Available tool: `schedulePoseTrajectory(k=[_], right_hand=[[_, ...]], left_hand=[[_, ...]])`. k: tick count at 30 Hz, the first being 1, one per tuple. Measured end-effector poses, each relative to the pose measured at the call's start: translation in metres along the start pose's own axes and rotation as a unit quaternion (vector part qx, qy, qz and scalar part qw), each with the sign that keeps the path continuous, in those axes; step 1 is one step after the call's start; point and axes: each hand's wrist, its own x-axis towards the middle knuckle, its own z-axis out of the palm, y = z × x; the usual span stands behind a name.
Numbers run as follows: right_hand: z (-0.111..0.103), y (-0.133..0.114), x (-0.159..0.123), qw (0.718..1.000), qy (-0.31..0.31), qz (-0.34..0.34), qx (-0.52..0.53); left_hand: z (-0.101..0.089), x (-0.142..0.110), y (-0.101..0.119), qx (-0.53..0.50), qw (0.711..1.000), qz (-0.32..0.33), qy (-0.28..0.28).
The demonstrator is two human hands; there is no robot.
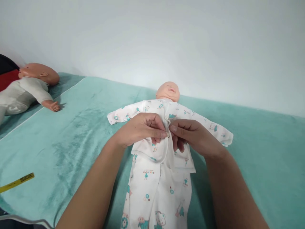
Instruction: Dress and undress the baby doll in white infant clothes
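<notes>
A baby doll (168, 90) lies on its back, dressed in a white printed baby jacket (154, 106) and matching printed trousers (147, 187). My left hand (149, 128) pinches the edge of the jacket's front opening, close to a small button or snap (167, 135). Facing it, my right hand (187, 135) is closed on the other front edge at about the same height. Both sleeves stretch out to the sides. My fingers partly hide the middle of the jacket front.
A second doll (26, 89) in a plain white body lies at the far left, beside something red and black. A yellow strip (17, 182) lies on the green cloth (81, 140). The pale wall (152, 41) rises behind. A pale cord-like edge (26, 218) shows at lower left.
</notes>
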Motion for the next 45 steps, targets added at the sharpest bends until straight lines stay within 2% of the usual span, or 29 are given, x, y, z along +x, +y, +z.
schedulePoseTrajectory(k=[5,13,21,25,34,45], right_hand=[[-0.003,0.0,-0.001,1.0,-0.019,0.001,-0.012],[0.001,-0.007,0.0,0.999,-0.01,0.041,-0.008],[0.008,-0.009,0.0,0.997,0.015,0.057,-0.045],[0.011,-0.01,0.0,0.995,0.035,0.058,-0.068],[0.008,-0.007,0.001,0.997,0.016,0.058,-0.053],[0.007,-0.008,0.0,0.992,0.034,0.052,-0.112]], left_hand=[[0.001,-0.001,0.002,0.005,1.0,-0.007,-0.002],[0.001,-0.002,0.004,0.024,1.0,-0.014,-0.003],[0.001,-0.003,0.008,0.058,0.998,-0.024,-0.03],[0.003,-0.004,0.01,0.073,0.997,-0.034,-0.018],[0.005,-0.005,0.008,0.088,0.996,-0.027,-0.008],[0.007,-0.004,0.008,0.078,0.996,-0.029,0.012]])
